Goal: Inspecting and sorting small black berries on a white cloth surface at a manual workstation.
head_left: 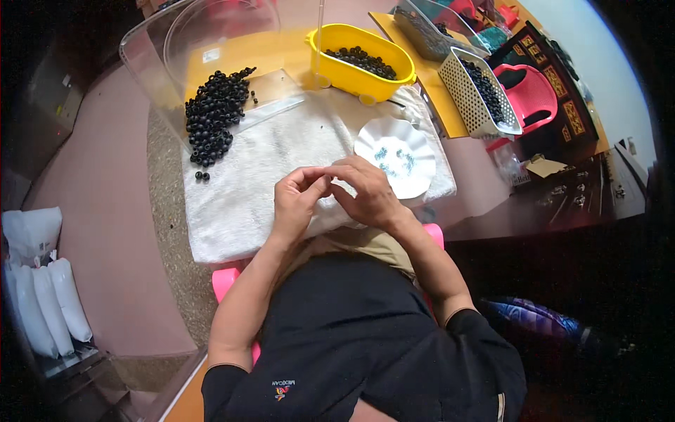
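Note:
My left hand (297, 202) and my right hand (369, 195) meet over the near part of a white towel (235, 204). Thumbs and fingertips are pinched together, and whatever they hold is too small or hidden to name. Just beyond my right hand lies a white wavy-rimmed dish (422, 151) with small blue-green bits in it. Farther left, many black round beads (216, 105) are heaped at a clear plastic bin; a couple have strayed onto the towel. Behind the dish stands a yellow oval tub (373, 86) partly filled with black beads (362, 60).
The clear bin's tall wall (151, 84) rises at the far left. At the right are a white perforated basket (460, 91) of dark pieces, a second clear bin (422, 35) and a pink chair (531, 98). White filled bags (67, 299) stand on the left.

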The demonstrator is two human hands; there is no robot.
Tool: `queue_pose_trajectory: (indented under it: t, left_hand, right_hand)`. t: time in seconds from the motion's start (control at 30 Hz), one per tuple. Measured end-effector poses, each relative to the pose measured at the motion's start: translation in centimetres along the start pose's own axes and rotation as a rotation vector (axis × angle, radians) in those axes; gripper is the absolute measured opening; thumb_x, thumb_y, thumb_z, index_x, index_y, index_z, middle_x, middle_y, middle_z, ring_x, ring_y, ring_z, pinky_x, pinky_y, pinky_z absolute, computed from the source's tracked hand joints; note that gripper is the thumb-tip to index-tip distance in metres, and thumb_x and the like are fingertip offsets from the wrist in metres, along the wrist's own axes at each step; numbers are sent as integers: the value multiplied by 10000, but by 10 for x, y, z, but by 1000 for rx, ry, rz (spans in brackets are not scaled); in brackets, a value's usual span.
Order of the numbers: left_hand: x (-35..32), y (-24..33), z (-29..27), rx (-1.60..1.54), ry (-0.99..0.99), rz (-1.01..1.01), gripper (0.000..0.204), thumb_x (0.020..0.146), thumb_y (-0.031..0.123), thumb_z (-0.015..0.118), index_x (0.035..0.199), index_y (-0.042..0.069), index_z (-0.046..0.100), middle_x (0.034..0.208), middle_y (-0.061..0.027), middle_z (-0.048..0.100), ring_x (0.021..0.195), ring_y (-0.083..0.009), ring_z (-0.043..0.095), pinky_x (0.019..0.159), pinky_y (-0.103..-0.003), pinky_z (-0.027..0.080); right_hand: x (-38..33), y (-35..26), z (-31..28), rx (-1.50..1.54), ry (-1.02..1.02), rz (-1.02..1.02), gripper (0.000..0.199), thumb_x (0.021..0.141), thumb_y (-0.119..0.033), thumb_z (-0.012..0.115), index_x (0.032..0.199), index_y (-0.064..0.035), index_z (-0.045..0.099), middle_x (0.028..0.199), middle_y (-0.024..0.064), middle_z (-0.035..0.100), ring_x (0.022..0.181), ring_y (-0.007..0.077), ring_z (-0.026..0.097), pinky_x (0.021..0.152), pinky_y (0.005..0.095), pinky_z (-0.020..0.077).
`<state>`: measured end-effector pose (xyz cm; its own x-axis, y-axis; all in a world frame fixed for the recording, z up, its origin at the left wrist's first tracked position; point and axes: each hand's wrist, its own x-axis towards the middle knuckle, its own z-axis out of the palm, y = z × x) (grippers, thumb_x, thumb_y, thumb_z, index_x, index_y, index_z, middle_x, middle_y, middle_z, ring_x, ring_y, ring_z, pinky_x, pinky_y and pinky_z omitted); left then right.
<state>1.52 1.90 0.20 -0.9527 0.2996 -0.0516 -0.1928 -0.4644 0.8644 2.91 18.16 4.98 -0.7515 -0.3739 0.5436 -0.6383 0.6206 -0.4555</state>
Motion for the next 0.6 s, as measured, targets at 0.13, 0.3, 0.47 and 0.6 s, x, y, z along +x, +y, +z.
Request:
queue_pose_trajectory:
  t: [0.13, 0.3, 0.47, 0.6]
  left_hand:
    - [0, -3, -1, 63, 10, 2, 174, 920, 61, 621, 1066, -33, 639, 933, -76, 685, 802, -118, 642, 753, -256, 544]
    - [-1, -4, -1, 268, 22, 97, 184, 925, 85, 623, 1069, -27, 646, 934, -58, 684, 798, -100, 626, 742, -246, 533]
    - [0, -7, -2, 320, 34, 116, 176, 924, 79, 621, 1067, -19, 653, 945, -51, 681, 807, -91, 621, 743, -246, 539]
    - [0, -7, -2, 328, 44, 113, 173, 920, 73, 626, 1065, -15, 654, 953, -47, 680, 817, -89, 624, 744, -247, 547]
  right_hand:
    - [-18, 26, -28, 75, 39, 141, 284, 735, 67, 713, 995, -28, 649, 988, 135, 657, 866, 290, 665, 729, 335, 544]
    - [-35, 65, -78, -209, -23, 350, 201, 769, 19, 678, 965, -27, 665, 941, 123, 667, 848, 291, 662, 744, 342, 528]
    - [-50, 80, -95, -399, -169, 380, 168, 790, -36, 635, 949, -45, 688, 970, 115, 672, 909, 314, 637, 821, 377, 499]
    - [-47, 81, -91, -488, -345, 454, 158, 794, -53, 627, 939, -42, 689, 964, 120, 672, 935, 314, 629, 833, 388, 493]
